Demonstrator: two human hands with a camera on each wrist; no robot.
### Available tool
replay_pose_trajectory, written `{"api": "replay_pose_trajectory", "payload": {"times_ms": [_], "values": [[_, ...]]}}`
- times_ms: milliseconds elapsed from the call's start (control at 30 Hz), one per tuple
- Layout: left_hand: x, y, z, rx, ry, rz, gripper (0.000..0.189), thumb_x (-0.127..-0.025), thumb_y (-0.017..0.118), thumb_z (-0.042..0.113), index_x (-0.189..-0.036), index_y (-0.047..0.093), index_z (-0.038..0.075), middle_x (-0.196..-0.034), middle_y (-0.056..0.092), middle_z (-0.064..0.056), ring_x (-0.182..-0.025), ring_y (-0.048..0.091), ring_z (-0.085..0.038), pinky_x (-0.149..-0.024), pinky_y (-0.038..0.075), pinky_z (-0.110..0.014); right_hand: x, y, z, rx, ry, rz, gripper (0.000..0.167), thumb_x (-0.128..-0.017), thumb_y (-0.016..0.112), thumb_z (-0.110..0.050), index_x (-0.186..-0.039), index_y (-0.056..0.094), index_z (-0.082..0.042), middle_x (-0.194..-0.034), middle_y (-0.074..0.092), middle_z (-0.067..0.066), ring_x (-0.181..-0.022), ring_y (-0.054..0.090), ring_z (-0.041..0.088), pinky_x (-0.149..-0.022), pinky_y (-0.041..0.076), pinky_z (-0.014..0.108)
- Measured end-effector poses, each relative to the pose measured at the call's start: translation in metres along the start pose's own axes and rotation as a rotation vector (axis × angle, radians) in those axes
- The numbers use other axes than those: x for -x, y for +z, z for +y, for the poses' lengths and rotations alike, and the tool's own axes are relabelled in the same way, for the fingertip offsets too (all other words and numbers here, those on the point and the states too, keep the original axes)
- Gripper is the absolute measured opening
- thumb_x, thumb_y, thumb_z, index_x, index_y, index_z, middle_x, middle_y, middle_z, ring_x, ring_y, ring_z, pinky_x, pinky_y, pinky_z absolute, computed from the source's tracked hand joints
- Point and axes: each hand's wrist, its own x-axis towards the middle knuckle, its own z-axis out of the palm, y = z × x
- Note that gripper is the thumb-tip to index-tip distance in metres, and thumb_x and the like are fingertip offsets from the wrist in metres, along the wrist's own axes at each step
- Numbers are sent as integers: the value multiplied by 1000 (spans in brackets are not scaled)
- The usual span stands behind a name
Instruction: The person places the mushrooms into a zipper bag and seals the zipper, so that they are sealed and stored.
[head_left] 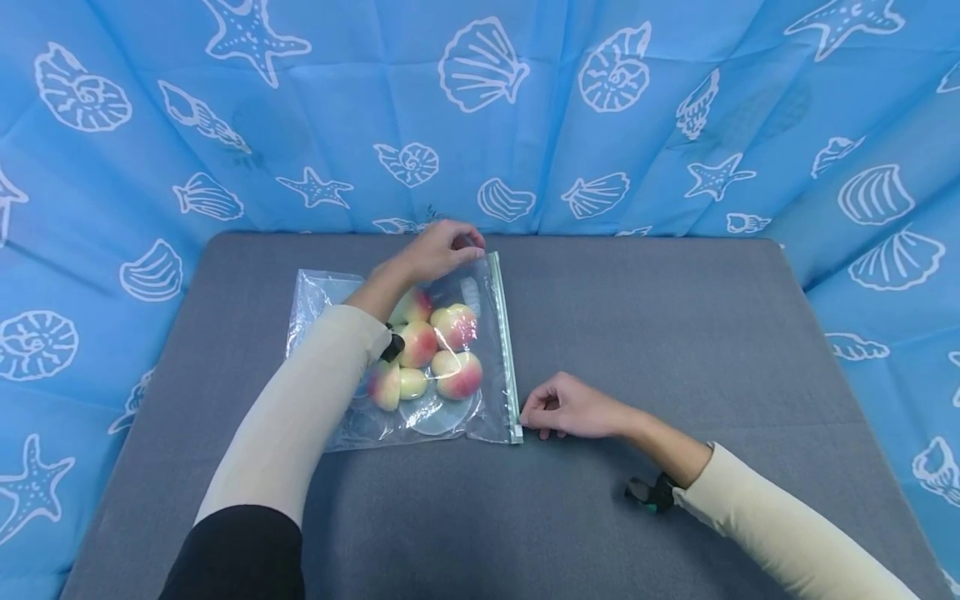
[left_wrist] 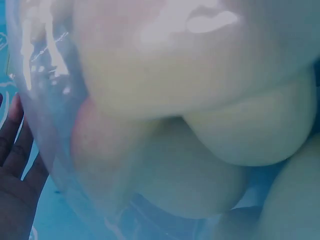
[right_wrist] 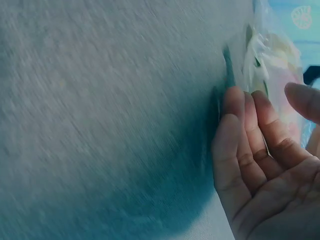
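Observation:
A clear zip bag (head_left: 491,400) lies on the grey table, its pale green zip strip (head_left: 504,333) along the right side. Several yellow-and-red peaches (head_left: 457,375) are inside; close up, they fill the left wrist view (left_wrist: 175,65). My left hand (head_left: 442,248) reaches over the bag and pinches its far corner by the zip's upper end; thumb and index tips meet there. Beside the white slider (head_left: 516,433) at the zip's near end is my right hand (head_left: 570,406). Its fingers are loosely bent, and in the right wrist view the thumb (right_wrist: 305,102) stands apart from them.
The grey table (head_left: 675,317) extends to both sides of the bag. A blue curtain (head_left: 540,108) with white shell and starfish prints hangs behind and beside it. Inside the bag, a clear round shape (head_left: 431,421) shows under the peaches. A dark strap (head_left: 652,492) is on the right wrist.

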Motion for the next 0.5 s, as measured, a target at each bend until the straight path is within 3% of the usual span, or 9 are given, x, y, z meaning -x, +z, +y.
{"api": "replay_pose_trajectory", "payload": {"times_ms": [167,333,400,500], "values": [[2,0,-2,-23,-5,-17,21,-100,61,14,-116,66,0,-110,69,-15,-101,65,-26,-86,50,-37,0,-15,-2,54,-24,36,18,-97,61,-11,-101,71,4,-85,71,13,-74,67,24,-61,54,28],[8,-1,-5,-37,21,-29,28,-101,59,14,-125,63,-1,-122,65,-17,-113,62,-29,-96,48,-39,3,-39,-8,229,-30,212,22,-98,63,-15,-108,69,4,-91,71,9,-82,67,22,-71,54,33],[14,-4,-7,-121,27,-25,34,-102,58,16,-132,59,1,-133,60,-18,-124,56,-31,-106,42,-42,5,-51,-11,324,-8,312,27,-98,63,-19,-115,66,3,-97,72,10,-89,67,24,-77,54,39],[24,-11,-12,-323,10,-8,44,-103,56,22,-143,51,7,-149,46,-18,-139,40,-34,-114,32,-49,10,-70,-11,472,26,470,41,-99,63,-27,-128,60,1,-116,67,17,-108,63,32,-90,49,53]]}}
